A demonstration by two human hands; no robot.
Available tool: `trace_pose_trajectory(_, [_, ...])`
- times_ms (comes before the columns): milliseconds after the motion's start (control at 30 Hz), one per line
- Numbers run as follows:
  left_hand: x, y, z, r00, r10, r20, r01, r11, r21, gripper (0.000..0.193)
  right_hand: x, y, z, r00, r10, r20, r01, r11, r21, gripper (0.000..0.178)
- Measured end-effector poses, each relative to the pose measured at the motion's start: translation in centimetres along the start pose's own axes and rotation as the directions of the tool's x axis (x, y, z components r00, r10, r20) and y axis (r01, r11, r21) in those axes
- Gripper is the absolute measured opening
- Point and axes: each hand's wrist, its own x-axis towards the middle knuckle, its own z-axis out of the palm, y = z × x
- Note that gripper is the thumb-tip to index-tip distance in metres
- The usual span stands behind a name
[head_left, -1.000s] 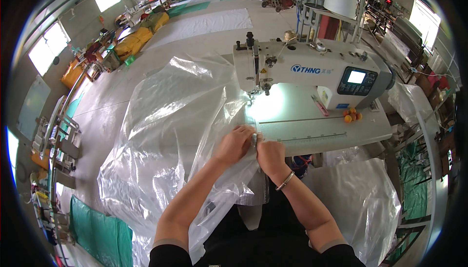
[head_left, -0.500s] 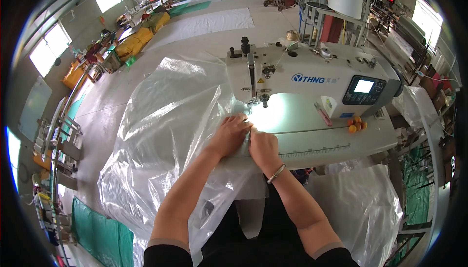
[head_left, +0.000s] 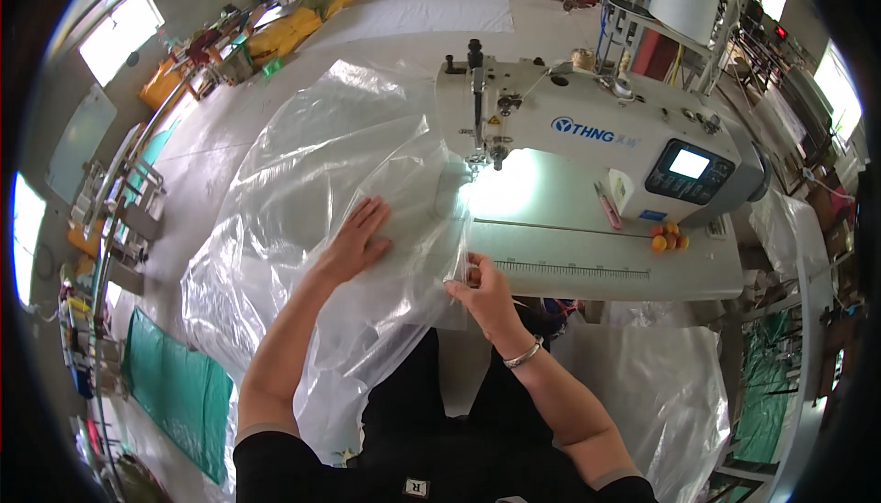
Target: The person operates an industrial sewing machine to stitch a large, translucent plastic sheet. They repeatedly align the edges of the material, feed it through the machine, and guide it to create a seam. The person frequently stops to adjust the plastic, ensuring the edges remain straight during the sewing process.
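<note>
Clear plastic sheet (head_left: 312,182) is draped over the bench (head_left: 587,269), left of the sewing machine (head_left: 587,127). Left hand (head_left: 353,241) lies flat on it, fingers spread; right hand (head_left: 477,287) fingers pinch its edge.

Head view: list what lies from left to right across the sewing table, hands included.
Clear plastic sheet → left hand flat on it → right hand pinching the sheet's edge → needle → red-handled tool → orange balls → control panel.
</note>
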Motion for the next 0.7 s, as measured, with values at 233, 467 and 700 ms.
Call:
trace_pose_trajectory(233, [1.1, -5.0, -0.8, 0.986, 0.159, 0.056, -0.157, 0.986, -0.047, 0.059, -4.2, 0.8, 0.6, 0.826, 0.268, 0.495, -0.420, 0.880, 0.224, 0.035])
trace_pose_trajectory(467, [3.1, -6.4, -0.9, 0.979, 0.201, 0.035, -0.198, 0.978, -0.062, 0.056, -5.2, 2.8, 7.2, 0.982, 0.006, 0.187, -0.089, 0.894, 0.439, 0.051])
trace_pose_trajectory(700, [2.2, -6.6, -0.5, 0.978, 0.207, -0.001, -0.205, 0.969, -0.135, 0.058, -11.1, -0.3, 7.4, 0.957, 0.288, -0.009, -0.246, 0.831, 0.498, 0.017])
